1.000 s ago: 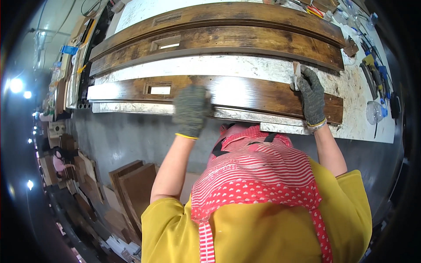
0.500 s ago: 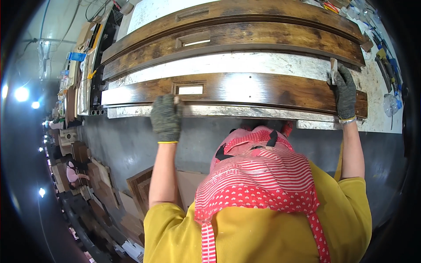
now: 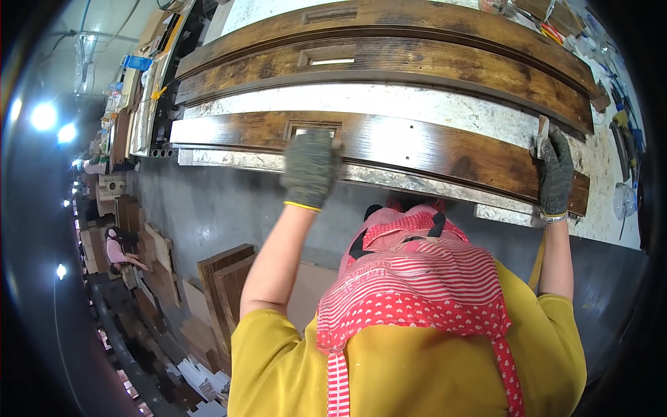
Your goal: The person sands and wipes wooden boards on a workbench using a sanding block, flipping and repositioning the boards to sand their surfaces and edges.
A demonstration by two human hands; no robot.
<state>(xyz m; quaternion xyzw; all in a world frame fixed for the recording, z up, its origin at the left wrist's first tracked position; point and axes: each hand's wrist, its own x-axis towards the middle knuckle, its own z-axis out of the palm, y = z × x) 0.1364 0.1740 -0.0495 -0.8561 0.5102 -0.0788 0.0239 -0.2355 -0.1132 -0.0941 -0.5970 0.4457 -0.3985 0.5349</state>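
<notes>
A long dark-stained wooden board (image 3: 451, 148) with a rectangular cutout lies across the near edge of the white worktable. My left hand (image 3: 310, 169), in a grey-green knit glove, is on this board and covers part of the cutout. Motion smears its fingers, so whether it holds anything is unclear. At the board's right end, my right hand (image 3: 557, 174), gloved alike, rests closed over the board. A small flat, pale brown piece (image 3: 542, 134) sticks up between its thumb and fingers; whether it is folded sandpaper or a scrap, I cannot tell.
Two similar stained boards (image 3: 445, 61) lie farther back, side by side. Tools (image 3: 620, 142) and clear plastic items crowd the table's right end. Brown panels (image 3: 226, 285) stand on the floor at my left. A person in pink (image 3: 124, 250) bends over boards at far left.
My left hand has moved right along the board and slightly up, onto the cutout. My right hand stays at the board's right end with the pale piece. The whole view has shifted slightly.
</notes>
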